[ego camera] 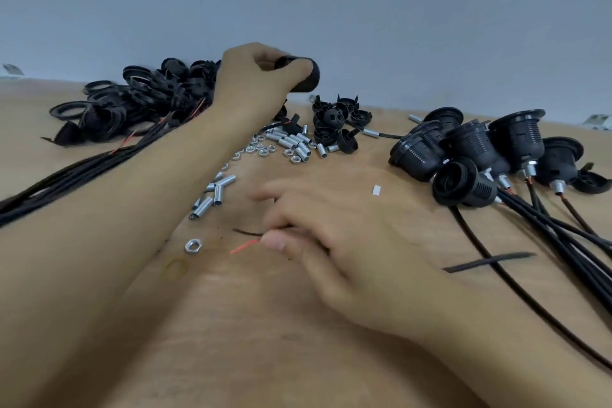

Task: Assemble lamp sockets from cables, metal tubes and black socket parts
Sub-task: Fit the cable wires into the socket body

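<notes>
One socket part [306,76] within left fingers [298,68]

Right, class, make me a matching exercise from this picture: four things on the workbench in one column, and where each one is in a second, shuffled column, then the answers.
Things:
1. finished sockets
2. loose nut
3. black socket part
4. red wire end

Places:
A. pinched in the right hand
B. held up in the left hand
C. alone on the table, near the left forearm
D. heaped at the right with cables attached

Pairs: 1-D, 2-C, 3-B, 4-A
</notes>
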### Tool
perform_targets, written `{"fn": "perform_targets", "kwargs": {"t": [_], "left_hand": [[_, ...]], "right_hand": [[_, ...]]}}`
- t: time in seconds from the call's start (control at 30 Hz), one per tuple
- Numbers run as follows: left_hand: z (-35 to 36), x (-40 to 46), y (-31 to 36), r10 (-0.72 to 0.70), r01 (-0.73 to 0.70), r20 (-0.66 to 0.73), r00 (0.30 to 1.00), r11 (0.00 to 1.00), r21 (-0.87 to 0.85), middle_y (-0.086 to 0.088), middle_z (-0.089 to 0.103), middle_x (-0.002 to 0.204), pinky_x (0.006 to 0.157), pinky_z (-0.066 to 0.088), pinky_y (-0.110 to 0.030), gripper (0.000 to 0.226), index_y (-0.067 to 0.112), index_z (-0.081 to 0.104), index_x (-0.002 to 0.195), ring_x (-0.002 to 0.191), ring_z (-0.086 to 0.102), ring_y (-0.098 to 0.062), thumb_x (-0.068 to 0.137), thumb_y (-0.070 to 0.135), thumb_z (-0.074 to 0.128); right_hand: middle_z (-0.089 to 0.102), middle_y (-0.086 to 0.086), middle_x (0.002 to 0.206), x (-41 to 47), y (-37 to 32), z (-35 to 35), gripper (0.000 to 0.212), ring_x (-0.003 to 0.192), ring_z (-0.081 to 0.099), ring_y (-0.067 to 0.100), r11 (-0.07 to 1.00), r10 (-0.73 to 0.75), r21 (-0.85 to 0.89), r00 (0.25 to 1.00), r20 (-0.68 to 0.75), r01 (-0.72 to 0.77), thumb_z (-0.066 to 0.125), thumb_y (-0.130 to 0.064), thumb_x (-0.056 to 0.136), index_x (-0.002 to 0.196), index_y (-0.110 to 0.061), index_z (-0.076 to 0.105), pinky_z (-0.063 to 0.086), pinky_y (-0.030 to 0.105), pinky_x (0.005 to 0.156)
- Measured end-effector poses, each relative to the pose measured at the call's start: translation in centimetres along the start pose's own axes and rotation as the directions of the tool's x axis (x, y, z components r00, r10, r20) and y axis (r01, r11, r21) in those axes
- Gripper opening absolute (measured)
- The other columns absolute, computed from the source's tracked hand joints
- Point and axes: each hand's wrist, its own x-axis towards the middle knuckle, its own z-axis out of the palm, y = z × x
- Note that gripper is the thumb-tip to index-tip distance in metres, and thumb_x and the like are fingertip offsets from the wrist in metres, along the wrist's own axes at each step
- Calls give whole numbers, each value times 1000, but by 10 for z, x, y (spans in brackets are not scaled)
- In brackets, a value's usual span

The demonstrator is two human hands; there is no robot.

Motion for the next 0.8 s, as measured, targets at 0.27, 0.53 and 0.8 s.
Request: {"fn": "perform_targets", "kwargs": {"t": [0.27,0.53,0.8], "left_hand": [[-33,-86,1,-146,146,16,989,970,-192,5,74,78,58,53,-21,7,18,73,93,69,70,-13,89,24,72],[-28,-105,-5,-429,553,349,833,653,-517,-6,52,79,47,24,-25,17,13,53,85,51,38,-14,96,24,44],[-24,-101,-9,-390,639,515,763,573,-513,-3,55,71,44,33,-20,33,9,55,95,51,38,-10,95,43,56]], "right_hand": [[50,-10,122,0,33,-12,12,102,56,16,794,480,-237,817,-320,-560,51,-29,99,91,-22,58,44,37,80],[62,5,62,-5,26,-16,8,45,46,6,886,461,223,815,-350,-406,63,-15,93,91,-21,68,35,18,48],[71,-4,69,-9,25,-16,13,43,55,12,816,485,480,832,-269,-321,66,-10,92,82,-17,72,47,30,43]]}}
